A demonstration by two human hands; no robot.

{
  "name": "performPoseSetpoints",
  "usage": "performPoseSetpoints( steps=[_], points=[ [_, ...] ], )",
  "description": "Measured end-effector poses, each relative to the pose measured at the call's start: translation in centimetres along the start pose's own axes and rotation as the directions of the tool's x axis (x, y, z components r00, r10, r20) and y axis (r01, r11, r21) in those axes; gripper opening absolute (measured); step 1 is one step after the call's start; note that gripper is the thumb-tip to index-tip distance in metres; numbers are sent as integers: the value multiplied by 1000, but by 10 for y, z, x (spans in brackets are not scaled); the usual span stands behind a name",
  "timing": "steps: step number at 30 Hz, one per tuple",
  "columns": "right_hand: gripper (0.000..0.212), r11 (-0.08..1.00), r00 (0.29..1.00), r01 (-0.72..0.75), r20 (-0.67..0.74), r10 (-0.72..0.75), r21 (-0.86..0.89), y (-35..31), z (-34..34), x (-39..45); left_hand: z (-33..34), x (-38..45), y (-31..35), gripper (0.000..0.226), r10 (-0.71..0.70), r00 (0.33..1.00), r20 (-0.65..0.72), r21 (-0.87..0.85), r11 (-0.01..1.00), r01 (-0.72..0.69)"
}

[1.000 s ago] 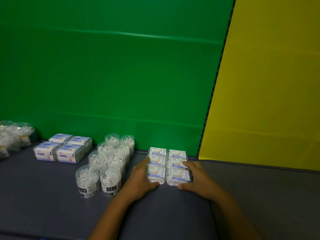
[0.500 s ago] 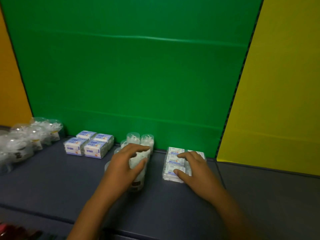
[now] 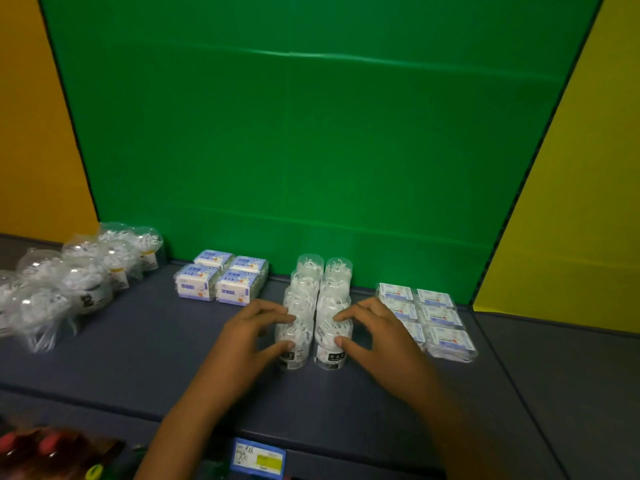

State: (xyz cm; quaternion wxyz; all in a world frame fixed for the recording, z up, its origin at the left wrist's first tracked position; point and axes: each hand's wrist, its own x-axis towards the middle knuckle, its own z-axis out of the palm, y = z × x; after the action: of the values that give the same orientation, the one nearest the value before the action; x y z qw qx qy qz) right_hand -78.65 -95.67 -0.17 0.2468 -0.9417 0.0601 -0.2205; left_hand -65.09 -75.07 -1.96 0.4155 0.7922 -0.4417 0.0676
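Note:
Several clear round jars of white floss picks stand in two columns running back toward the green panel [image 3: 311, 150]. My left hand [image 3: 246, 337] curls round the front left jar [image 3: 294, 336], thumb low on its front and fingers on its upper side. My right hand [image 3: 384, 337] mirrors it on the front right jar [image 3: 329, 341]. The rear jars [image 3: 310, 268] stand untouched behind them.
A block of flat blue-and-white packs [image 3: 438, 317] lies just right of my right hand. Blue-white boxes [image 3: 221, 280] sit at the back left, wrapped tubs [image 3: 69, 278] at far left. A price tag [image 3: 258, 460] hangs on the dark shelf [image 3: 156, 358] edge, above red-capped bottles [image 3: 34, 448].
Both hands left the flat packs and moved left to the jars: the left went first, then the right. The jars now stand in two tidy columns. The view swung left.

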Motion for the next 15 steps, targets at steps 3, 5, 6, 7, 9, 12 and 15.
performPoseSetpoints(
  steps=[3, 5, 6, 7, 9, 12, 15],
  points=[
    [28, 999, 998, -41, -39, 40, -32, -2, 6, -4, 8, 2, -3, 38, 43, 998, -54, 48, 998, -41],
    [29, 996, 996, -69, -57, 66, -52, -5, 8, -5, 14, 3, -2, 37, 56, 994, -89, 45, 998, -52],
    [30, 994, 995, -85, -61, 81, -61, -7, 9, -5, 16, 3, -3, 36, 61, 993, -103, 43, 997, -56],
    [30, 993, 993, -100, -63, 95, -70, -9, 9, -5, 17, 3, -3, 36, 67, 992, -110, 39, 997, -63],
    [30, 989, 992, -119, -62, 114, -89, -11, 9, -5, 18, 4, -4, 37, 85, 990, -109, 25, 996, -83],
    [31, 987, 990, -133, -63, 127, -96, -15, 11, -5, 15, 5, -7, 38, 96, 990, -107, -2, 995, -96],
    [30, 985, 989, -141, -67, 135, -95, -19, 13, -2, 12, 7, -12, 38, 98, 990, -101, -25, 995, -101]
  ],
)
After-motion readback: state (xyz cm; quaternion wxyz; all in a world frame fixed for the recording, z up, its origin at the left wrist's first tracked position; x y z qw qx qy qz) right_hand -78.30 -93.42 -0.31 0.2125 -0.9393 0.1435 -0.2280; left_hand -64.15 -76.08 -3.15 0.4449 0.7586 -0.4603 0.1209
